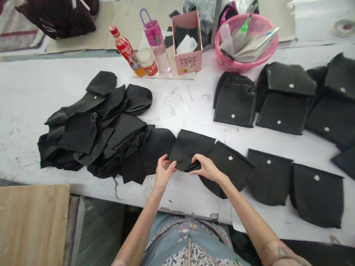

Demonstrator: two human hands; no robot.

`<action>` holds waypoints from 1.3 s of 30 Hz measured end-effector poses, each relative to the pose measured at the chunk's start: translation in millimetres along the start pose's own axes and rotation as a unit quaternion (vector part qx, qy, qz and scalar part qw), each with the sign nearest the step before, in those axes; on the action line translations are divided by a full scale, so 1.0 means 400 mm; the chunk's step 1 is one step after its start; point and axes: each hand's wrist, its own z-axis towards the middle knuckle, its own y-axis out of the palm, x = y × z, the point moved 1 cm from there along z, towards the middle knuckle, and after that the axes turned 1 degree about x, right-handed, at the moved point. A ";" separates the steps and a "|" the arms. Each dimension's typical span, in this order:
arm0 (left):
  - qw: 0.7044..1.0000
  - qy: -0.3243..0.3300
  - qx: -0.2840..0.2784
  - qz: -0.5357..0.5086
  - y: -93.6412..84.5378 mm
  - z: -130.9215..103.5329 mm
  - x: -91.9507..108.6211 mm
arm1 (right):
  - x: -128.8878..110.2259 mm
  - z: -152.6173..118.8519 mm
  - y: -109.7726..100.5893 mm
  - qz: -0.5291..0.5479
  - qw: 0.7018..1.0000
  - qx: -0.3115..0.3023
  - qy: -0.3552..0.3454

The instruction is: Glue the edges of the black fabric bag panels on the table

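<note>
A black fabric piece (189,148) is lying flat on the white table (24,95), near its front edge and about in the middle of the view. Both hands are holding it at its near edge. The left hand (163,173) is pinching the lower left corner of the piece between thumb and fingers, with the fingers curled close together. The right hand (206,167) is lying on the lower right part, with the fingers bent and pressing on the cloth while the thumb is going under the edge.

At 9 o'clock from the piece, a loose heap of black pieces (98,128) is touching it. At 3 o'clock, a row of flat black pieces (269,176), each with a small white tag, is running to the right, and the first of them is lying partly under the held piece. At 1 o'clock, neat stacks of black pieces (281,102) are standing. At 12 o'clock, well apart, a pink box (189,51), a pink water bottle (158,44), a red bottle (126,49) and a pink basin (245,41) are standing.
</note>
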 end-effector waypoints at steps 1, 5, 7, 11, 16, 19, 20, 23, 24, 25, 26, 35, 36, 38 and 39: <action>1.000 -0.016 -0.006 -0.004 0.000 -0.005 -0.015 | 0.003 -0.001 0.002 0.001 1.000 -0.017 -0.006; 0.998 -0.042 -0.039 -0.009 0.004 -0.023 -0.043 | 0.009 -0.011 0.003 -0.019 0.998 -0.050 -0.017; 0.998 -0.043 -0.046 -0.008 0.007 -0.026 -0.044 | 0.011 -0.014 -0.001 -0.032 0.998 -0.054 -0.017; 0.998 -0.041 -0.056 -0.002 0.009 -0.022 -0.045 | 0.016 -0.021 -0.016 -0.020 0.997 -0.072 -0.029; 0.997 -0.048 -0.054 0.007 0.005 -0.017 -0.047 | 0.015 -0.031 -0.032 0.043 0.997 -0.057 -0.022; 0.997 -0.050 -0.056 0.016 0.001 -0.015 -0.054 | 0.015 -0.019 -0.047 0.104 0.995 -0.004 0.004; 0.997 -0.049 -0.054 0.020 0.002 -0.013 -0.058 | 0.019 -0.008 -0.055 0.123 0.992 0.030 0.018; 0.997 -0.042 -0.039 0.043 0.012 -0.001 -0.073 | 0.046 0.044 -0.094 0.161 0.971 0.166 0.069; 0.997 -0.040 -0.034 0.051 0.018 0.004 -0.076 | 0.060 0.067 -0.113 0.167 0.959 0.214 0.083; 0.997 -0.039 -0.033 0.058 0.023 0.009 -0.077 | 0.076 0.090 -0.133 0.169 0.946 0.259 0.096; 0.997 -0.038 -0.035 0.063 0.027 0.012 -0.076 | 0.093 0.113 -0.155 0.170 0.933 0.300 0.107; 0.973 -0.077 -0.181 0.120 -0.117 -0.067 -0.066 | 0.177 0.203 -0.240 0.110 0.901 0.391 0.152; 0.968 -0.083 -0.190 0.143 -0.141 -0.077 -0.077 | 0.175 0.204 -0.227 0.098 0.905 0.384 0.156; 0.961 -0.091 -0.194 0.177 -0.177 -0.092 -0.098 | 0.168 0.210 -0.199 0.073 0.910 0.375 0.161; 0.958 -0.092 -0.195 0.188 -0.188 -0.097 -0.106 | 0.162 0.213 -0.187 0.060 0.912 0.371 0.162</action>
